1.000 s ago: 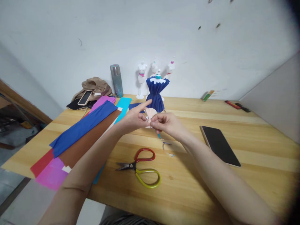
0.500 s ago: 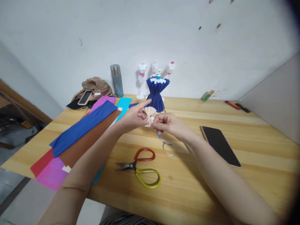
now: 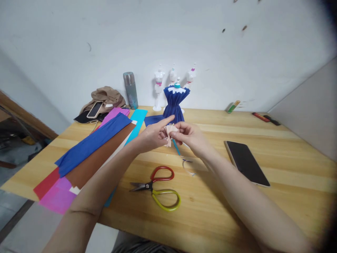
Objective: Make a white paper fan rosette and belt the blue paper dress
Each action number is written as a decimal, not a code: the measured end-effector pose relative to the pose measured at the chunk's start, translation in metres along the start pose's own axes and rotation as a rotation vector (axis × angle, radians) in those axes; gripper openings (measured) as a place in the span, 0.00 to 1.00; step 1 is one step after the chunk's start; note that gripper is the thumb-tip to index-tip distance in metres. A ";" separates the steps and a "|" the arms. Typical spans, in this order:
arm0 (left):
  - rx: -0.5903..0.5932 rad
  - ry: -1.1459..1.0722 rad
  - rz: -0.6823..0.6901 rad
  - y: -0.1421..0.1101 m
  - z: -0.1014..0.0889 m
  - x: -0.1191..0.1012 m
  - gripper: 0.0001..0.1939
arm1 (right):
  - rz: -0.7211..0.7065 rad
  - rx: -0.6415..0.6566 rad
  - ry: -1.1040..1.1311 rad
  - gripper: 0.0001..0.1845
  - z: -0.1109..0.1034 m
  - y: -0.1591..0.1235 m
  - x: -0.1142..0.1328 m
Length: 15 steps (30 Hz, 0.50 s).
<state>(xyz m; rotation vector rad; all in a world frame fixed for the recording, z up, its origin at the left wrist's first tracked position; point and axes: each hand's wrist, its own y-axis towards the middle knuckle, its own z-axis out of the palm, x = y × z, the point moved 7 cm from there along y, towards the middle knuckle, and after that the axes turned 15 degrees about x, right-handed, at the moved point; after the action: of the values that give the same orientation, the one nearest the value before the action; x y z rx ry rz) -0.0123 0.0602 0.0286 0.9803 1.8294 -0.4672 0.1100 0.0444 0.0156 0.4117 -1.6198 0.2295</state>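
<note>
Between my two hands is a small pleated piece of pale pink paper [image 3: 170, 130], pinched in at the middle and fanned at the top. My left hand [image 3: 155, 135] grips its left side, with the index finger stretched out. The thumb and fingers of my right hand [image 3: 188, 135] pinch its upper right edge. Just behind my hands stands a mini dress form in a dark blue pleated paper dress [image 3: 175, 102]. A narrow blue strip [image 3: 176, 147] shows below my fingers. On the table in front lie scissors [image 3: 149, 186] with one red and one yellow handle.
Left on the wooden table [image 3: 210, 218] lie coloured paper sheets [image 3: 92, 147], a brown cloth [image 3: 107, 96] and a small phone [image 3: 94, 109]. A thermos [image 3: 131, 90] and several white dress forms [image 3: 158, 88] stand by the wall. Right lies a dark tablet [image 3: 247, 163].
My right hand has moved up from the lower right of the pleated paper to its upper edge. More of the blue strip shows below. The scissors have stayed in place.
</note>
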 end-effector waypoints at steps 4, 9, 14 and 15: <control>0.058 -0.079 -0.052 0.001 0.004 0.002 0.48 | 0.005 0.038 -0.024 0.13 0.001 -0.001 0.001; -0.016 -0.322 -0.090 0.002 -0.003 0.012 0.40 | -0.005 0.009 0.016 0.13 -0.001 -0.001 0.001; -0.103 -0.322 -0.071 0.003 -0.004 0.010 0.11 | -0.006 -0.001 0.049 0.14 -0.001 0.000 -0.004; -0.115 -0.327 -0.058 0.003 -0.004 0.008 0.09 | -0.008 -0.005 0.054 0.14 -0.001 0.000 -0.005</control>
<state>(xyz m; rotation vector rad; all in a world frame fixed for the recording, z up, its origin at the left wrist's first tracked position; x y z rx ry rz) -0.0145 0.0684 0.0234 0.7270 1.5736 -0.5185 0.1109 0.0458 0.0111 0.4049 -1.5653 0.2289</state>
